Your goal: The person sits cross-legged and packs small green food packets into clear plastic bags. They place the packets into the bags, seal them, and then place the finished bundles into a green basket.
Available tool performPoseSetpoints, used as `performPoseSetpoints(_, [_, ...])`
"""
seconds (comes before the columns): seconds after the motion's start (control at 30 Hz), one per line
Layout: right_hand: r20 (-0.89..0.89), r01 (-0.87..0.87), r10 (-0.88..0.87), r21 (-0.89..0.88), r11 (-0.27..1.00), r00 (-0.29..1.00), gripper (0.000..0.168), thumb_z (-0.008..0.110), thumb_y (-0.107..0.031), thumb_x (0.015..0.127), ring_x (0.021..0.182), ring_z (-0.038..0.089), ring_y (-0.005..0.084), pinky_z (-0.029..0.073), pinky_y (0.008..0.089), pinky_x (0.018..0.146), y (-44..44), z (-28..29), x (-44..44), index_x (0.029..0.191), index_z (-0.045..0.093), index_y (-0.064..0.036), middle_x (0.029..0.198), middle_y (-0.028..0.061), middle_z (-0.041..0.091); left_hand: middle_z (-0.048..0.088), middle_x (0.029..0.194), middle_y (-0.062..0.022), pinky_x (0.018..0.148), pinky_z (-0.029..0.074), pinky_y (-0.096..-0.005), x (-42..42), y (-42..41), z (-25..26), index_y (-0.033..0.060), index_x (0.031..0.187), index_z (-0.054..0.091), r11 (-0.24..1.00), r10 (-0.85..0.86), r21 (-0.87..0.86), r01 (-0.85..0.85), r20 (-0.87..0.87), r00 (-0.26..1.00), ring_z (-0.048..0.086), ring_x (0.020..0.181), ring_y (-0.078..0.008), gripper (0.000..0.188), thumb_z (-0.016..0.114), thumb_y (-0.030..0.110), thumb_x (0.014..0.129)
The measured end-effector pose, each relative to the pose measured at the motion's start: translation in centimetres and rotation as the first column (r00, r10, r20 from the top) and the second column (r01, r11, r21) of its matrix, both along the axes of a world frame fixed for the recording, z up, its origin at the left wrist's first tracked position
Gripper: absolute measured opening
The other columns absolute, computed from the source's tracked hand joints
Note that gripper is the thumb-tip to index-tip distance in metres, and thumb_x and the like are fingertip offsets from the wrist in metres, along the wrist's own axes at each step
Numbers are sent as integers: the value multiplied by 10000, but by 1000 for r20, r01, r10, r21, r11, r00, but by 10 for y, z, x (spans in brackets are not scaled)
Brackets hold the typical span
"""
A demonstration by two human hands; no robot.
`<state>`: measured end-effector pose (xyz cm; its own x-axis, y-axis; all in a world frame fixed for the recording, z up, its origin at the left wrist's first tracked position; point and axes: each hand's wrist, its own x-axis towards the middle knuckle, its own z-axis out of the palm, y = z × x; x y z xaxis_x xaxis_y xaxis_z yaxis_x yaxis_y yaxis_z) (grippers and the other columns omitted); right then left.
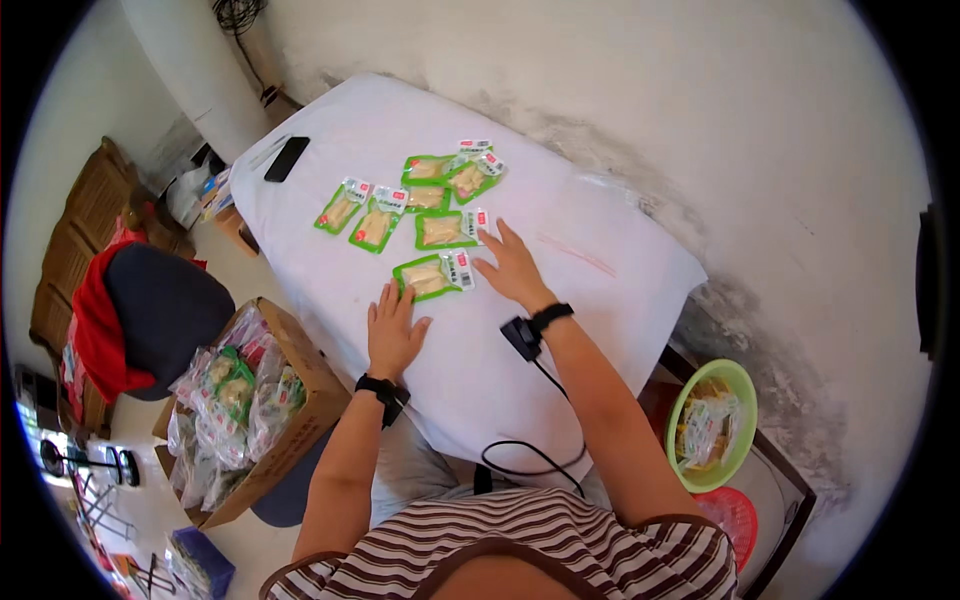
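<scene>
Several green-edged plastic food packets with pale contents lie on a white cloth over the table (480,375). My left hand (395,330) rests palm down, its fingertips at the lower left edge of the nearest packet (427,277). My right hand (512,262) is spread, with fingertips by the white end of a second packet (442,229). Farther off, two packets stand side by side at the left, a slim one (343,206) and a wider one (377,221). Behind them, a packet (474,178) overlaps others in a loose cluster. Neither hand grips anything.
A black phone (287,159) lies at the table's far left. Left of the table, a cardboard box (300,435) holds bagged packets. A green basin (750,420) with packets stands at right above a red basket (739,525). A black cable (517,444) runs from my right wrist device.
</scene>
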<state>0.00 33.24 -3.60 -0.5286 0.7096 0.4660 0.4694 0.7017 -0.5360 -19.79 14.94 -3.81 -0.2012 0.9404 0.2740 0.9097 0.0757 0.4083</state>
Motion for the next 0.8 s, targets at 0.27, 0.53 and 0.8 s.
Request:
performPoseSetpoints(0.27, [386, -72, 67, -2, 997, 920, 563, 581, -459, 864, 1372, 288, 384, 255, 679, 998, 6, -5, -47, 1345, 509, -176, 1487, 189, 329, 315, 1486, -239, 1096, 242, -527, 5, 1, 6, 39, 1388, 428, 998, 59, -11, -58, 35, 998, 305, 1373, -388, 619, 625, 286, 855])
performPoseSetpoints(0.53, [275, -192, 169, 58, 980, 947, 561, 644, -364, 828, 1248, 421, 301, 319, 551, 980, -59, 3, -29, 1319, 530, -117, 1371, 153, 474, 318, 1467, -272, 1109, 248, -482, 2, -1, -2, -48, 1399, 350, 976, 170, 137, -172, 24, 985, 297, 1371, -401, 675, 647, 197, 845])
performPoseSetpoints(0.8, [120, -255, 254, -6, 967, 960, 587, 671, -302, 809, 1205, 455, 312, 327, 429, 988, -69, 6, -23, 1313, 514, -46, 1297, 127, 546, 347, 1452, -262, 1118, 254, -456, 1, 1, -6, -51, 1416, 317, 955, 219, 176, -239, 128, 967, 318, 1357, -395, 684, 632, 167, 849])
